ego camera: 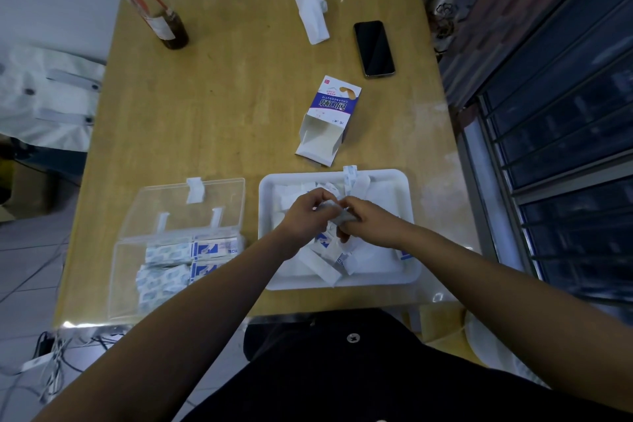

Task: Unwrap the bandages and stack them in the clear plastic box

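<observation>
Head view. My left hand [306, 213] and right hand [369, 222] meet above the white tray [415, 272]. Each pinches one end of a small wrapped bandage [335, 213] in curled fingertips. The piece is blurred, so I cannot tell how far its paper has parted. Loose wrappers and more bandages lie in the tray under my hands. The clear plastic box [118, 284] stands just beside the tray on my left with its lid [191, 205] swung back, and a stack of bandages [171, 255] lies flat inside it. An opened carton [330, 118] lies beyond the tray, and a phone [374, 48] lies farther off. I judge that the unwrapping step is in hand and the task is partway done. The next move calls for peeling the two ends apart, dropping the paper in the tray, then carrying the strip left to lay it square on the stack.
</observation>
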`<move>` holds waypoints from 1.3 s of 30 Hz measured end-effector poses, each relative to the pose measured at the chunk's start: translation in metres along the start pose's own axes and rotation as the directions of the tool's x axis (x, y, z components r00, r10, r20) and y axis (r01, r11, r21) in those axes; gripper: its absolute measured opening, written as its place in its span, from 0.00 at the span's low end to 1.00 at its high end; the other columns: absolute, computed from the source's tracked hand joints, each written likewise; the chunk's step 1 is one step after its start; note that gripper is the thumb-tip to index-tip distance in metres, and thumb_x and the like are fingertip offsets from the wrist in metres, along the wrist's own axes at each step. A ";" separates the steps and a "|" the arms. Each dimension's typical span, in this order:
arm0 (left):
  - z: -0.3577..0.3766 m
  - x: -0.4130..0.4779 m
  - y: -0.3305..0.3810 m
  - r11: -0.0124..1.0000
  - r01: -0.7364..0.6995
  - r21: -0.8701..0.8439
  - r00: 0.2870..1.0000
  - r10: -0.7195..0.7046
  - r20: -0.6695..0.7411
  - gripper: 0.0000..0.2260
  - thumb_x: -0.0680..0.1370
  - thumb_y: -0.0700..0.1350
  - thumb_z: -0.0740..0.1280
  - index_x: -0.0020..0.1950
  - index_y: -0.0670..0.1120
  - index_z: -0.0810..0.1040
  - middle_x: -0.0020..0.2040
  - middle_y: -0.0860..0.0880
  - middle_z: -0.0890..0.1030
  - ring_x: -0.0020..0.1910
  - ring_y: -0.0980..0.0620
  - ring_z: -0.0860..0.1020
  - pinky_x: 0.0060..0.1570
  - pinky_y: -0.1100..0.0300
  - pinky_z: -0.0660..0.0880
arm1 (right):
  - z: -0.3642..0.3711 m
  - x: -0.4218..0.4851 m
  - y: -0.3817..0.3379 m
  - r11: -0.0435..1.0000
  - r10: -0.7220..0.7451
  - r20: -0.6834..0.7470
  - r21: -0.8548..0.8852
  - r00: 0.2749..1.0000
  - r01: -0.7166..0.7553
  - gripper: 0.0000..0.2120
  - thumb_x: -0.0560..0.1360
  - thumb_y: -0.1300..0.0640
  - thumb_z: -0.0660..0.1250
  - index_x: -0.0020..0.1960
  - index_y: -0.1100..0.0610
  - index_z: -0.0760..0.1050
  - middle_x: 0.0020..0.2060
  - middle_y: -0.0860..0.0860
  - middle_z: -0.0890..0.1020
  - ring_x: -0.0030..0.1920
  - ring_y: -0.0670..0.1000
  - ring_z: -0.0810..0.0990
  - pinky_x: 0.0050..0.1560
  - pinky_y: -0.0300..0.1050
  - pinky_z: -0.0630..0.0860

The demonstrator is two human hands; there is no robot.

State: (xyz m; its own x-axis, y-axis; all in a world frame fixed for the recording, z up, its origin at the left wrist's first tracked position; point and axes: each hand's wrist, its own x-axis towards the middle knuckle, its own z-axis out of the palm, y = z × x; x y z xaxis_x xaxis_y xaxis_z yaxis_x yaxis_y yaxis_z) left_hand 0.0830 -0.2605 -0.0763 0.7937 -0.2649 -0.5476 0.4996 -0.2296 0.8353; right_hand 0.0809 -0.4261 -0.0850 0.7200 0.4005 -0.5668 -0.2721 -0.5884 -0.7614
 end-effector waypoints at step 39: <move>-0.021 -0.017 -0.019 0.985 0.101 0.143 0.993 -0.090 -0.082 0.08 0.83 0.48 0.55 0.52 0.44 0.69 0.36 0.43 0.78 0.27 0.50 0.70 0.27 0.62 0.66 | 0.027 0.008 -0.018 0.984 -0.133 -0.166 -0.139 0.977 0.110 0.11 0.73 0.68 0.63 0.51 0.57 0.79 0.44 0.52 0.82 0.44 0.50 0.79 0.42 0.37 0.73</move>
State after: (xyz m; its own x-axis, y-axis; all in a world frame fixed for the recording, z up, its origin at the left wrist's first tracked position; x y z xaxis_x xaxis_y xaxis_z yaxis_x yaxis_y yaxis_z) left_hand 0.0671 -0.2314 -0.0819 0.7715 -0.1658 -0.6142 0.5220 -0.3868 0.7602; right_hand 0.0748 -0.3932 -0.0840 0.8457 0.3526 -0.4006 -0.1002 -0.6324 -0.7681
